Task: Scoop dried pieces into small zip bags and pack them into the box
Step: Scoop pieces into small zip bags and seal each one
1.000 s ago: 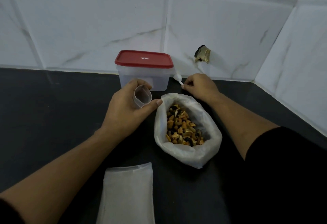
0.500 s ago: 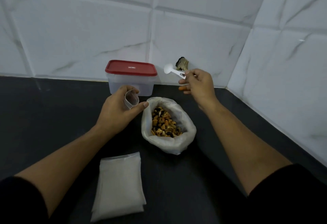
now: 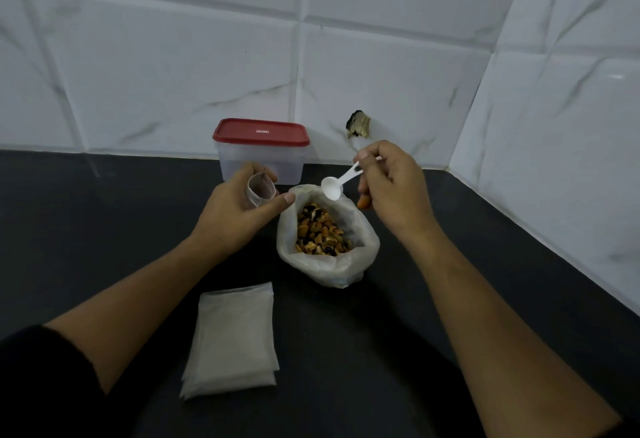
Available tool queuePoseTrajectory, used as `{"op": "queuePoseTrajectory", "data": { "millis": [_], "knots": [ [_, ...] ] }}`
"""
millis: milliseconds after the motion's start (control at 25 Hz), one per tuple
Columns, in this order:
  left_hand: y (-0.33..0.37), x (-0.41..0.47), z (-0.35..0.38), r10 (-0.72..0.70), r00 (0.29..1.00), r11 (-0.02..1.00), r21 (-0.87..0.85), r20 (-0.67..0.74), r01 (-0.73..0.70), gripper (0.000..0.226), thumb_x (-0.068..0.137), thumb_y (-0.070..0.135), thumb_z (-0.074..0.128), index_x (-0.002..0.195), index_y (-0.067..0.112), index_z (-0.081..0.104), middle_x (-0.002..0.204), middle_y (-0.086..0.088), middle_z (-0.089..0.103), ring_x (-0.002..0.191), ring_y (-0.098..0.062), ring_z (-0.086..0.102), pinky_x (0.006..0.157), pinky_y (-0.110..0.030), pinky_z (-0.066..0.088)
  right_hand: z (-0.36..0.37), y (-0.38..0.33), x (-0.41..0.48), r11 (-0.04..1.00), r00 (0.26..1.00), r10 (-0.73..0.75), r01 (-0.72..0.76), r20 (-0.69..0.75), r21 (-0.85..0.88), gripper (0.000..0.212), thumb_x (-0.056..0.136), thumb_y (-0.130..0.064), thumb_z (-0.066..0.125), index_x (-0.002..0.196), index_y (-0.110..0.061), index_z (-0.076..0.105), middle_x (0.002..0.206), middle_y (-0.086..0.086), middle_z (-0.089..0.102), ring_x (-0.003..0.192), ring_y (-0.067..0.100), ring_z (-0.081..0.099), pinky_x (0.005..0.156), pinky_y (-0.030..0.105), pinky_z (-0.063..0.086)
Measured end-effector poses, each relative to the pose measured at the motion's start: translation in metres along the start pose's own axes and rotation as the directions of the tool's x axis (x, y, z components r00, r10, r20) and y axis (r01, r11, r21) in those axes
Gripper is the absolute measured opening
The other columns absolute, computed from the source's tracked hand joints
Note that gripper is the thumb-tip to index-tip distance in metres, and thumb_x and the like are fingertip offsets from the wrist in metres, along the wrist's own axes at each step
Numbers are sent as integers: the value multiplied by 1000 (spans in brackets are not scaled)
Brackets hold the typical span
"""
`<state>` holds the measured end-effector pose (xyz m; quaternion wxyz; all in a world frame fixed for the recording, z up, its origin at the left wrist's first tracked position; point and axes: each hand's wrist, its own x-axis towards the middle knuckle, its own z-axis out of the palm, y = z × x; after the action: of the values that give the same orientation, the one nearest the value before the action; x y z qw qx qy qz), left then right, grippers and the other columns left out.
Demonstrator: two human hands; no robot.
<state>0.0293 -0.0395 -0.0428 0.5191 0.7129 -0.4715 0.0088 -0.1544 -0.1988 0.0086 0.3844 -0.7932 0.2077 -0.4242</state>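
Head view. Right hand (image 3: 391,192) has lifted the small white plastic scoop (image 3: 332,188) from beside the red-lidded clear plastic box (image 3: 261,150) to the far rim of the open white sack of orange-brown dried pieces (image 3: 323,231). Fingers pinch the handle; bowl empty. Left hand (image 3: 235,219) still grips the small clear zip bag (image 3: 260,190), mouth open. Dip likely next.

Glossy tiles (image 3: 381,67); matt counter (image 3: 104,216)

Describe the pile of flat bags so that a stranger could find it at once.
Start at the black counter. Nearest the viewer, left of centre, lies the pile of bags. Unlike the open sack of dried pieces behind it, it is flat and whitish.
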Motion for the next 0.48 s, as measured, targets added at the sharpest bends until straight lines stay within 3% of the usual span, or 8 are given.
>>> {"op": "queuePoseTrajectory", "data": {
  "millis": [80,240,480],
  "knots": [
    [-2,-2,2,4,1000,999,37,14,-4,38,87,49,75,114,25,62,101,11,70,96,-1,65,77,-22,48,4,4,-3,998,1000,9,-8,20,-56,22,108,-26,54,100,-9,66,72,8,68,54,15,65,53,22,54],
    [-4,-3,4,4,999,997,74,51,-7,38,88,47,75,116,24,61,104,13,69,98,-2,64,79,-23,49,9,6,-6,992,988,122,-122,95,-9,20,107,-26,57,99,-10,66,73,5,74,56,15,70,53,24,55],
    [-9,-2,3,3,996,997,74,91,-10,40,89,50,73,119,26,59,107,12,68,100,-4,64,80,-25,49,8,2,-8,983,981,116,-90,156,-161,16,105,-25,59,96,-16,68,78,3,76,60,14,73,57,25,58]
  ]
}}
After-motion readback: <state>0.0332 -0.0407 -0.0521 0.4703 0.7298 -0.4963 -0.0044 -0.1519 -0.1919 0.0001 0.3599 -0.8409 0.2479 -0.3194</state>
